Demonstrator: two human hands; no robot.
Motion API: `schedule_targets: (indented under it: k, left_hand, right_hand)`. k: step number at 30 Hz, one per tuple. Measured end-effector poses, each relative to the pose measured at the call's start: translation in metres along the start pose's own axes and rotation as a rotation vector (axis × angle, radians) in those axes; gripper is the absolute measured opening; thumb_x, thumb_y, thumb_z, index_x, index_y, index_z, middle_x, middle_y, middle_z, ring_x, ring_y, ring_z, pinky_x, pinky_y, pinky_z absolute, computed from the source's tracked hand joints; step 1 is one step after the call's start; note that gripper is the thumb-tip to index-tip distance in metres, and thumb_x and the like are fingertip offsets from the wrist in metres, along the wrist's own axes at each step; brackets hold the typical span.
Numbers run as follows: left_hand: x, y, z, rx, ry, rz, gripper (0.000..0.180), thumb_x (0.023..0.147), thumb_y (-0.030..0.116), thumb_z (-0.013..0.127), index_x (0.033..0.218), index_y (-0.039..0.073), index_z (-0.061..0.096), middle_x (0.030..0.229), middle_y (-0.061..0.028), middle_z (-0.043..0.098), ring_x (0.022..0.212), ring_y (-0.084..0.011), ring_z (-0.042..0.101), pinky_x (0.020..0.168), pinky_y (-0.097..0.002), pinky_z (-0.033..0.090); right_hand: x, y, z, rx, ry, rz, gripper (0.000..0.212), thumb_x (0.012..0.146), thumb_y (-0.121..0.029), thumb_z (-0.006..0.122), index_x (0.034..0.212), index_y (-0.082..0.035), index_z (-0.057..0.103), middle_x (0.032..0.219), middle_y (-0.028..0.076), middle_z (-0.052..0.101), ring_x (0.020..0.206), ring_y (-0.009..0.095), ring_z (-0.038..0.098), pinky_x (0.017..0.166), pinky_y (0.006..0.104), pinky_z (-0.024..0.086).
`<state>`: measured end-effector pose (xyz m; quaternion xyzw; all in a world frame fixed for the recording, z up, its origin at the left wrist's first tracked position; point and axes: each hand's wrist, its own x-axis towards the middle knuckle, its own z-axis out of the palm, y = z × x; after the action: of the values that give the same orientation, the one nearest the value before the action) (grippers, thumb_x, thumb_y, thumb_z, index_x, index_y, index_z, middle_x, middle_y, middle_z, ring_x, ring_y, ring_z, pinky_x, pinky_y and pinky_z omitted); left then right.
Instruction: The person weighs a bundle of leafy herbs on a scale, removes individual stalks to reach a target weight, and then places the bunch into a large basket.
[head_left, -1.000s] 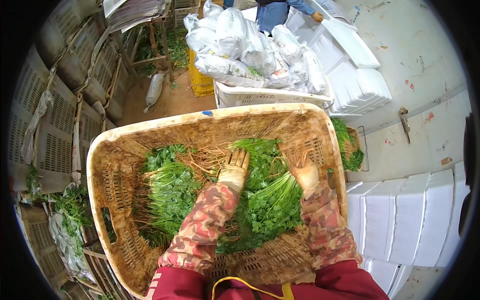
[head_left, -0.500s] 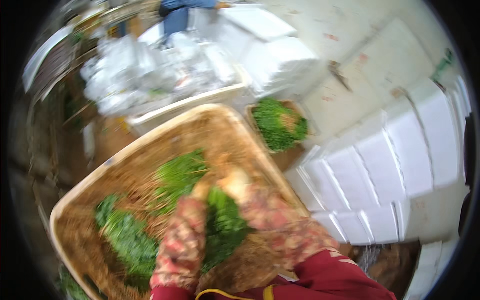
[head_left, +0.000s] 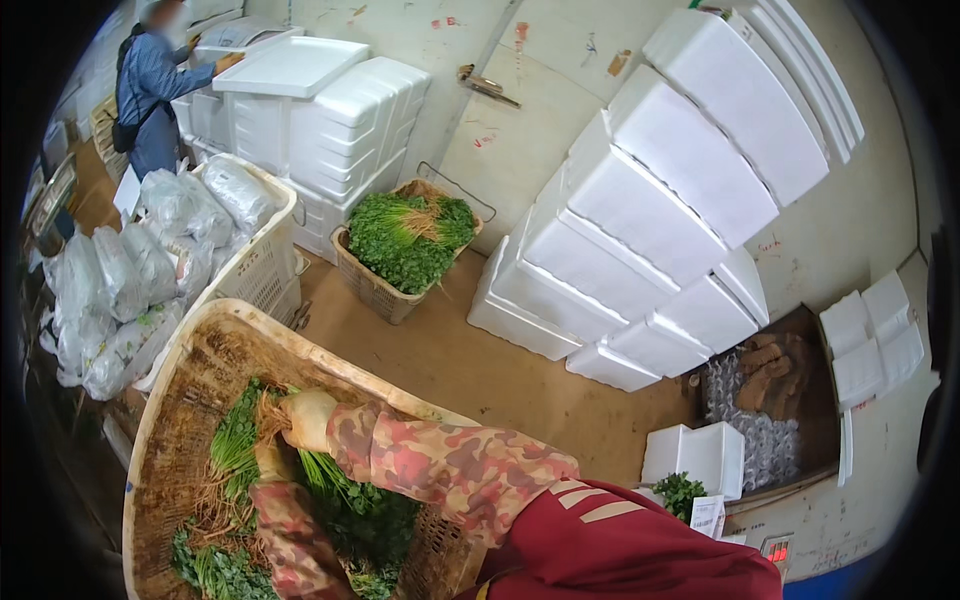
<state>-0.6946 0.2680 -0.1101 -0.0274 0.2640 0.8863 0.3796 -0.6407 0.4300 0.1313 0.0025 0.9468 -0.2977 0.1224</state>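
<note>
Brown roots (head_left: 268, 415) of leafy greens (head_left: 350, 490) inside the stained crate (head_left: 180, 425) are gripped by the right hand (head_left: 308, 418), its forearm angled leftward across the rim. The left hand (head_left: 268, 460) is held just below; its finger closure cannot be told. Open floor (head_left: 400, 355) is left between rim and white boxes (head_left: 640, 230).

PLACE: produce packing room | leafy greens (head_left: 234, 448) in stained crate (head_left: 200, 372) | stacked white foam boxes (head_left: 690, 150) | filled plastic bags (head_left: 240, 195)

Stained crate (head_left: 178, 430): leafy green bundles (head_left: 234, 446) inside. Brown floor (head_left: 400, 360): basket (head_left: 378, 294), white foam boxes (head_left: 545, 285).
</note>
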Motion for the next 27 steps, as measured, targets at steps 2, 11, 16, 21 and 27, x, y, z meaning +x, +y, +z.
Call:
schedule_targets:
  k: [2,11,16,21,27]
  left_hand:
    - [-0.004,0.018,0.028,0.038,0.05,0.012,0.04,0.096,0.019,0.044,0.134,0.008,0.042,0.13,-0.004,0.05,0.12,-0.023,0.045,0.101,-0.0339,0.036]
    - [-0.064,0.006,0.064,0.513,0.353,0.035,0.039,0.094,0.02,0.048,0.13,0.006,0.045,0.121,-0.0055,0.052,0.11,-0.023,0.048,0.094,-0.0344,0.038]
    - [-0.07,0.004,0.075,0.589,0.382,0.025,0.039,0.093,0.021,0.05,0.128,0.005,0.047,0.115,-0.0064,0.054,0.105,-0.023,0.049,0.09,-0.0347,0.039]
    - [-0.078,0.002,0.075,0.63,0.418,0.011,0.039,0.092,0.021,0.052,0.127,0.004,0.048,0.11,-0.0072,0.055,0.1,-0.023,0.05,0.086,-0.035,0.04]
    - [-0.077,0.001,0.08,0.656,0.43,0.013,0.039,0.091,0.022,0.054,0.124,0.002,0.05,0.104,-0.0082,0.057,0.093,-0.023,0.052,0.081,-0.0354,0.041]
  right_hand:
    - [0.001,-0.006,0.008,0.04,-0.015,-0.002,0.032,0.069,-0.024,0.064,0.095,-0.004,0.064,0.082,0.021,0.064,0.081,0.041,0.06,0.073,0.0458,0.049]
    - [-0.017,-0.036,0.04,-0.353,-0.135,0.097,0.066,0.07,-0.014,0.065,0.127,0.007,0.041,0.083,0.022,0.062,0.074,0.035,0.063,0.06,0.0391,0.05]
    - [-0.019,-0.033,0.007,-0.223,-0.235,-0.003,0.058,0.07,-0.015,0.065,0.12,0.007,0.047,0.078,0.021,0.063,0.07,0.036,0.062,0.065,0.0408,0.049]
    - [-0.017,-0.031,-0.021,-0.254,-0.267,-0.029,0.067,0.071,-0.017,0.065,0.128,0.007,0.039,0.09,0.024,0.063,0.084,0.038,0.062,0.072,0.0433,0.049]
    - [-0.017,-0.026,-0.024,-0.074,-0.19,0.007,0.068,0.072,-0.025,0.068,0.121,0.011,0.039,0.084,0.024,0.063,0.085,0.041,0.061,0.072,0.043,0.049]
